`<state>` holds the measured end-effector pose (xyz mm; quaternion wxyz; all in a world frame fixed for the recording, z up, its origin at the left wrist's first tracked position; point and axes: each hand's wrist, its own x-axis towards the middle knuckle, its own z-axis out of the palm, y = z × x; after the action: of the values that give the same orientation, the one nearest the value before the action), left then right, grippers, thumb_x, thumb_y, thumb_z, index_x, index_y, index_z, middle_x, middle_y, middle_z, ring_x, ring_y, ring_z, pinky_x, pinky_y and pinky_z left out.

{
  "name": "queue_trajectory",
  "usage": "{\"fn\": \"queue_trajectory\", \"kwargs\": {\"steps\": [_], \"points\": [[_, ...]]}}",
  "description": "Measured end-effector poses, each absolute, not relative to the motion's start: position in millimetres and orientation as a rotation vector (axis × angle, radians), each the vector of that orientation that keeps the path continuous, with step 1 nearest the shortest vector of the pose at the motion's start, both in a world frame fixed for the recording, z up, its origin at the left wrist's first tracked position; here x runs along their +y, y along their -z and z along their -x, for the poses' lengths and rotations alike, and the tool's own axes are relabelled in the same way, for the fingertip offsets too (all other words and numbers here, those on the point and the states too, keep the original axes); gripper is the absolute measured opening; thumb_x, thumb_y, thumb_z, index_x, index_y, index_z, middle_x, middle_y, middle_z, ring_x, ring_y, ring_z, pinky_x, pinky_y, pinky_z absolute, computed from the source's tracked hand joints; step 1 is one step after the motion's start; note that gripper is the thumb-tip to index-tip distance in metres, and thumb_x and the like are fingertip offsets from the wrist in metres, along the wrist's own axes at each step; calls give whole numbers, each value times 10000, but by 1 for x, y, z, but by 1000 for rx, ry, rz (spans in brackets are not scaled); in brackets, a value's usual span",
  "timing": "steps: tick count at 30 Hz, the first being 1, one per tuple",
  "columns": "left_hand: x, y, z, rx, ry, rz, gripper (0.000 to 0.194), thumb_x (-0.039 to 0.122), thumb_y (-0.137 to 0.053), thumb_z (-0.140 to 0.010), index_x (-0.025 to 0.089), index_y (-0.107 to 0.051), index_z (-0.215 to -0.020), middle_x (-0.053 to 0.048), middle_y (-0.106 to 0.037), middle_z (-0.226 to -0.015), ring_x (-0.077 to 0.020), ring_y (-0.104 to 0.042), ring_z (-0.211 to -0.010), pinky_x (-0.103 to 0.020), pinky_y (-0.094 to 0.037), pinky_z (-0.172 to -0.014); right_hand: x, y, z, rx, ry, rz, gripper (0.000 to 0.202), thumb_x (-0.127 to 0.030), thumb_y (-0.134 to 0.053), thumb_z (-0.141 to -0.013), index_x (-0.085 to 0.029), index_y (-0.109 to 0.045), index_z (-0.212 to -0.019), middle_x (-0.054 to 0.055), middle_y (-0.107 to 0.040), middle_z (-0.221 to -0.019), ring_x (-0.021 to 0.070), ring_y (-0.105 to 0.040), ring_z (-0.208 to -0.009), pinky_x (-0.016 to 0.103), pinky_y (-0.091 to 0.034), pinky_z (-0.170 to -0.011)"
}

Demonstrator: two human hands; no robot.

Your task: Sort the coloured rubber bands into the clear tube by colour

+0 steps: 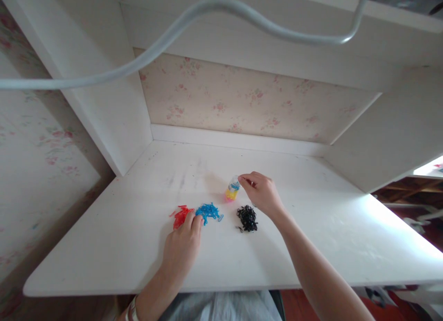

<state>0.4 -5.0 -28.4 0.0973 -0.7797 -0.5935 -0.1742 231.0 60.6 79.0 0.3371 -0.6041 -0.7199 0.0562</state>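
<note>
On the white desk stands a small clear bottle (232,188), with pink at the bottom, yellow above it and some blue near the top. My right hand (261,191) is at the bottle's mouth, its fingers pinched together; what they hold is too small to tell. My left hand (183,242) rests at the near edge of the red pile (181,215) and the blue clip pile (207,211), fingertips pressed together by the blue pieces. Whether a piece is between them is hidden. A pile of black clips (247,218) lies below my right hand.
A thick white cable (221,4) hangs across the top of the view. White side panels (104,81) and a low back strip (235,140) bound the desk (104,247). Its front edge is close to the person's lap.
</note>
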Motion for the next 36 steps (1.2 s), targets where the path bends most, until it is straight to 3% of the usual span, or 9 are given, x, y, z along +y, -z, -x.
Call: {"fn": "queue_trajectory", "kwargs": {"steps": [8,15,20,25,36], "points": [[-4,26,-1,-1745,510,2292,249,293,-379,-960,222,-618,-954,-53,-645,-1094,-151,-657,-743,-260,-427,-488,40,-80,-230,-1775,-137,1541,304,-362,-471,-918,-208,-720,-836,16,-631,-729,124,-550,-627,232,-407,-626],[-6,23,-3,-1786,546,2294,260,331,-376,-959,210,-601,-910,-64,-633,-1076,-165,-644,-757,-256,-399,-479,-2,-41,-204,-2096,-325,1625,296,-314,-432,-953,-236,-702,-862,11,-641,-777,125,-587,-660,224,-396,-610],[-7,22,-3,-1825,568,2292,239,311,-374,-960,215,-592,-948,-62,-630,-1061,-155,-644,-732,-254,-402,-477,-15,-16,-186,-2184,-198,1817,202,-363,-506,-926,-265,-683,-938,2,-662,-891,150,-634,-722,234,-385,-584],[-8,22,-1,-1800,609,2293,213,270,-394,-951,212,-579,-1039,-64,-622,-1073,-163,-659,-821,-246,-444,-502,-10,-9,-177,-2212,-87,1903,244,-395,-474,-941,-245,-666,-926,12,-655,-894,155,-642,-723,230,-378,-560],[1,21,3,-1821,987,2350,189,294,-380,-962,205,-540,-1007,-64,-610,-1001,-174,-639,-920,-250,-520,-662,-12,-1,-179,-2253,-24,1897,269,-247,-392,-976,-213,-630,-854,25,-637,-857,142,-628,-668,215,-343,-532]]}}
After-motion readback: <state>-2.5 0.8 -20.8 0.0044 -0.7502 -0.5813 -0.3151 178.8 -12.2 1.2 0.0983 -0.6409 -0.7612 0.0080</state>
